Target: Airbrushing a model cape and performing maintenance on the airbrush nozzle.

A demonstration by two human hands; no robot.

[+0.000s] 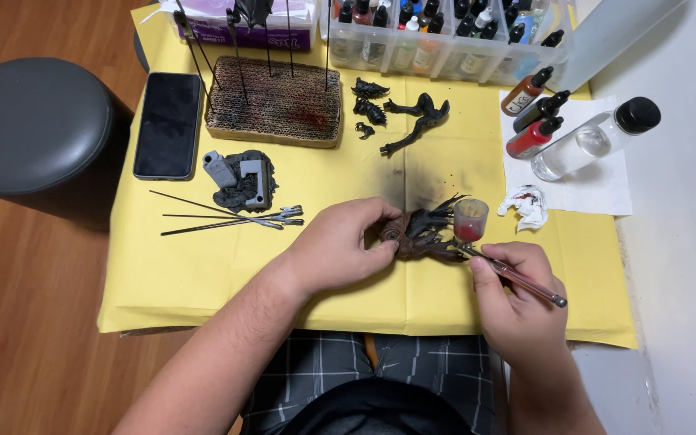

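Both hands are seen at the near edge of a yellow paper sheet [203,274]. By the left hand [338,246] a dark brown spiky miniature part [419,236] is gripped; the fingers [372,216] are curled closed around its left end, with the thumb pressed against it from below. The part is held just above the sheet, between the two hands.

An airbrush [509,272] is held like a pen by the right hand [517,302], the fingers being closed around its slim body. Its tip is pointed left and is brought right up to the miniature part; whether they touch cannot be told. A small clear cup [470,219] with red paint in it is mounted on the airbrush, just above the right hand's fingertips.

Just beyond the right hand a crumpled, stained tissue [528,205] is laid, and farther beyond it a white paper towel [590,173] on which dropper bottles [535,111] and a clear bottle with a black cap [598,137] are placed. Beyond the left hand, loose black miniature pieces [412,113] and a corrugated cardboard block [275,101] stuck with thin rods are seen. To the left of the left hand thin metal skewers with clips [231,217] are laid out, with a grey and black lump [243,181] and a dark phone [168,125] farther off. A black sprayed smudge [404,181] is marked on the sheet just beyond the held part.
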